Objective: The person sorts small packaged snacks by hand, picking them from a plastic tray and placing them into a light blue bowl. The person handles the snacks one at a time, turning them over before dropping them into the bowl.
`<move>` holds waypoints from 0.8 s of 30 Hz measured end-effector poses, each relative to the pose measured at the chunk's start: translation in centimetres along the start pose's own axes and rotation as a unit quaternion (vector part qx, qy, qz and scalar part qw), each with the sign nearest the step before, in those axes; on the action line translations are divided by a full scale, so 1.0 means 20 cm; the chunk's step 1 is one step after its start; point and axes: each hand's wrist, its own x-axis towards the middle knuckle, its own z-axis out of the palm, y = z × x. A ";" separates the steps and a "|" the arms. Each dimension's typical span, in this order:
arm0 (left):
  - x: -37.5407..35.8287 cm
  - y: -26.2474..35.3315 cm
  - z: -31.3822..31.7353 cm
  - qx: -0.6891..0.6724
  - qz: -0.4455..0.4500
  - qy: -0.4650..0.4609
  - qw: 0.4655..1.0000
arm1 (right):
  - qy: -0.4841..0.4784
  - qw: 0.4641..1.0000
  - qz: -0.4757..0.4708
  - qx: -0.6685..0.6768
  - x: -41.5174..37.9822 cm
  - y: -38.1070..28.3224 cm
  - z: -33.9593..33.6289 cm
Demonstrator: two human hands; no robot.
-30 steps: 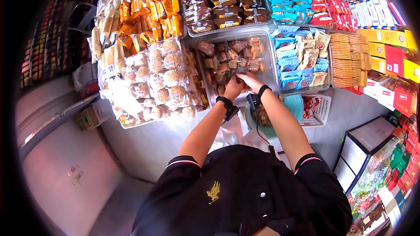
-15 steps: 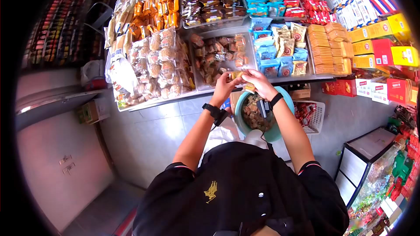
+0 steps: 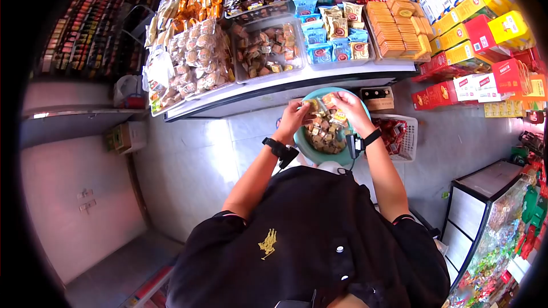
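A round turquoise basin (image 3: 301, 147) on the floor in front of me holds many small wrapped snacks (image 3: 326, 137) in clear and yellowish packets. My left hand (image 3: 293, 120) is over its left rim, fingers pinched on a small wrapped snack (image 3: 314, 105). Over the far right side, my right hand (image 3: 354, 113) has its fingers closed around another wrapped snack (image 3: 329, 100). Beyond the basin, a clear plastic tray (image 3: 290, 67) on the display counter contains similar packets, mostly on its left and far sides.
Bagged round pastries (image 3: 200, 51) lie left of the tray; blue and cream packets (image 3: 331, 34) and stacked orange-brown biscuits (image 3: 394, 28) lie right. A white basket (image 3: 408, 140) of red packets stands beside the basin. Boxes (image 3: 479, 51) line the right, near a low cabinet (image 3: 476, 194).
Both hands have come down from the counter tray's front edge to the basin, and moved farther apart. The view has shifted, showing more of the basin and counter front.
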 end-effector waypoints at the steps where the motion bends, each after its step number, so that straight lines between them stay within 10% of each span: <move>1: -0.04 0.00 0.02 0.012 -0.001 -0.008 1.000 | -0.005 1.000 -0.014 0.017 -0.05 -0.01 -0.02; 24: -0.19 0.04 0.17 0.036 0.006 -0.024 0.999 | -0.065 0.994 -0.055 -0.074 -0.38 0.00 -0.06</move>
